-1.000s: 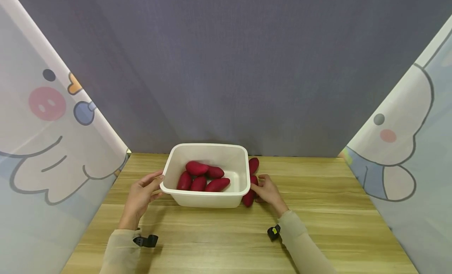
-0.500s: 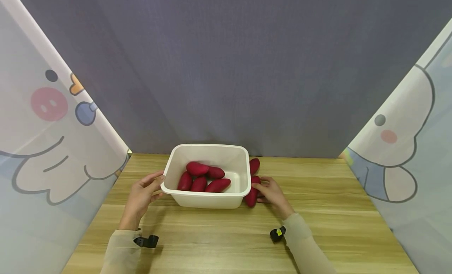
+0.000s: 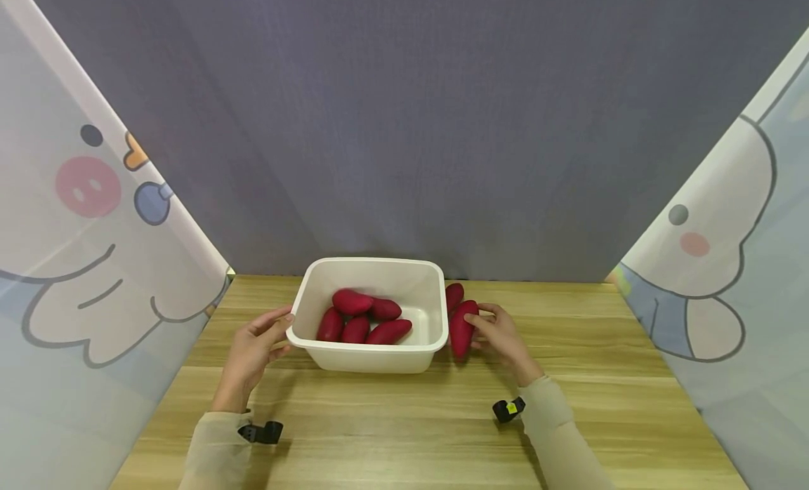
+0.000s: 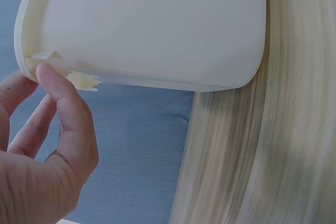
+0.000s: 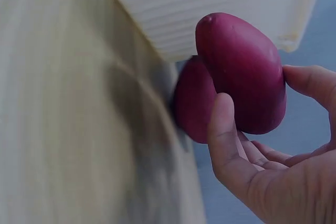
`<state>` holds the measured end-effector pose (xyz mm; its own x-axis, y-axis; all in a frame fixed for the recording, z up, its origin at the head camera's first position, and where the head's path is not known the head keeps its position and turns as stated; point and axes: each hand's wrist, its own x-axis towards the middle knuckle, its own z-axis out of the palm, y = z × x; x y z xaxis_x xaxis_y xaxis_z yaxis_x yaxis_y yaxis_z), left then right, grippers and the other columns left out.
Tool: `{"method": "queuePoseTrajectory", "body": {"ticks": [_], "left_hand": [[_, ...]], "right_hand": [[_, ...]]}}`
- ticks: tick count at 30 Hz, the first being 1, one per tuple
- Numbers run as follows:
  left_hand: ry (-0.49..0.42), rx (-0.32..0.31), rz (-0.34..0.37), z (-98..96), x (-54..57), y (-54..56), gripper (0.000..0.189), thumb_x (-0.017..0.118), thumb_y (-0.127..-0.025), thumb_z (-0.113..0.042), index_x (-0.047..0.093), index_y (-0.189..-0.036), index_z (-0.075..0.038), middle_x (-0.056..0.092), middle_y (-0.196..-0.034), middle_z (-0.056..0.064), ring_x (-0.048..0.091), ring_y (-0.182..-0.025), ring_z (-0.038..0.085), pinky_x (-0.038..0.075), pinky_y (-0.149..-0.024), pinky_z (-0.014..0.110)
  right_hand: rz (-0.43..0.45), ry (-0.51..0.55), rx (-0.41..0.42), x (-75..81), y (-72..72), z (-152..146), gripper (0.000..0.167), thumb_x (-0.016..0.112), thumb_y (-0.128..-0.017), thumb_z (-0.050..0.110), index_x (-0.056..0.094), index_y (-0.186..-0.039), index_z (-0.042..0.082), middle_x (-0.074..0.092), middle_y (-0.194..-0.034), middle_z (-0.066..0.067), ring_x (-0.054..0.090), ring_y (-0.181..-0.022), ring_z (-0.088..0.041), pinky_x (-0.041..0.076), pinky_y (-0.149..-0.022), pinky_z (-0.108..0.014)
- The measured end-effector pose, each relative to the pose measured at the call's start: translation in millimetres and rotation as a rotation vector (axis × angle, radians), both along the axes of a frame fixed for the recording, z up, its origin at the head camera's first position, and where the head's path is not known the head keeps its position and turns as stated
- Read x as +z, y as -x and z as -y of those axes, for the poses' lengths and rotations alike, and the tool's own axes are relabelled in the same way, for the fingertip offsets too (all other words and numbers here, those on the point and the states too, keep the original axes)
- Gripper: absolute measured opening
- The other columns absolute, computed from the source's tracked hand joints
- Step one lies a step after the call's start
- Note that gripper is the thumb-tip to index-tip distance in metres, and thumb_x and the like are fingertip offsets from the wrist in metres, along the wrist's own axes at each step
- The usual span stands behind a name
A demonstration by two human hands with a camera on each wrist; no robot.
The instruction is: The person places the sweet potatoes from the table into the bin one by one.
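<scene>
In the head view, a white plastic bin stands on the table with several dark red sweet potatoes inside. My left hand pinches the bin's rim at its near left corner; the left wrist view shows the thumb on the rim and fingers behind it. Just right of the bin, my right hand grips one sweet potato between thumb and fingers, raised off the tabletop in the right wrist view. Another sweet potato lies behind it beside the bin, partly hidden.
The wood-grain table runs back to a grey fabric panel. Panels with cartoon prints slant along both sides. A small black camera is strapped to each wrist, the right one bearing a yellow mark.
My right hand has lifted the sweet potato from beside the bin and moved it a little right and away from the bin wall. The left hand and bin stay in place.
</scene>
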<state>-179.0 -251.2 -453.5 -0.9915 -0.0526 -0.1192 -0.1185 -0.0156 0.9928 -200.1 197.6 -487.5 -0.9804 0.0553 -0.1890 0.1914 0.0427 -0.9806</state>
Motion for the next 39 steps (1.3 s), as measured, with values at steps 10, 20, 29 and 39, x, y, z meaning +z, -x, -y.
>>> {"method": "queuePoseTrajectory", "body": {"ticks": [10, 20, 29, 39], "left_hand": [[-0.017, 0.007, 0.000, -0.2, -0.3, 0.0, 0.048, 0.074, -0.094, -0.029, 0.063, -0.134, -0.005, 0.067, -0.103, -0.005, 0.065, -0.089, 0.014, 0.059, -0.067, 0.025], [-0.008, 0.010, 0.006, 0.4, -1.2, -0.6, 0.049, 0.074, -0.094, -0.031, 0.063, -0.135, -0.006, 0.068, -0.105, -0.006, 0.066, -0.090, 0.014, 0.059, -0.070, 0.028], [0.010, -0.006, -0.001, 1.6, -1.2, 0.6, 0.053, 0.073, -0.094, -0.032, 0.060, -0.137, -0.004, 0.067, -0.106, -0.005, 0.066, -0.090, 0.013, 0.060, -0.071, 0.030], [0.001, -0.006, -0.004, 0.9, -1.9, 0.7, 0.052, 0.074, -0.094, -0.031, 0.061, -0.136, -0.004, 0.067, -0.107, -0.004, 0.066, -0.090, 0.014, 0.060, -0.070, 0.029]], "right_hand": [[-0.054, -0.032, 0.019, 28.9, 9.2, -9.6, 0.062, 0.068, -0.097, 0.018, 0.036, -0.146, -0.005, 0.061, -0.113, -0.021, 0.066, -0.079, -0.025, 0.059, -0.077, -0.050], [-0.152, -0.041, 0.092, 76.3, 21.9, -4.5, 0.065, 0.064, -0.099, 0.018, 0.031, -0.149, -0.006, 0.057, -0.120, -0.026, 0.067, -0.083, -0.022, 0.059, -0.081, -0.049], [-0.187, -0.047, 0.150, 110.8, 35.0, 20.7, 0.067, 0.068, -0.096, 0.020, 0.034, -0.149, -0.003, 0.058, -0.121, -0.025, 0.067, -0.088, -0.029, 0.056, -0.085, -0.054], [-0.208, -0.095, 0.284, 138.1, 68.5, 84.0, 0.064, 0.070, -0.094, 0.018, 0.038, -0.146, 0.001, 0.060, -0.122, -0.023, 0.068, -0.090, -0.030, 0.059, -0.081, -0.049]]}}
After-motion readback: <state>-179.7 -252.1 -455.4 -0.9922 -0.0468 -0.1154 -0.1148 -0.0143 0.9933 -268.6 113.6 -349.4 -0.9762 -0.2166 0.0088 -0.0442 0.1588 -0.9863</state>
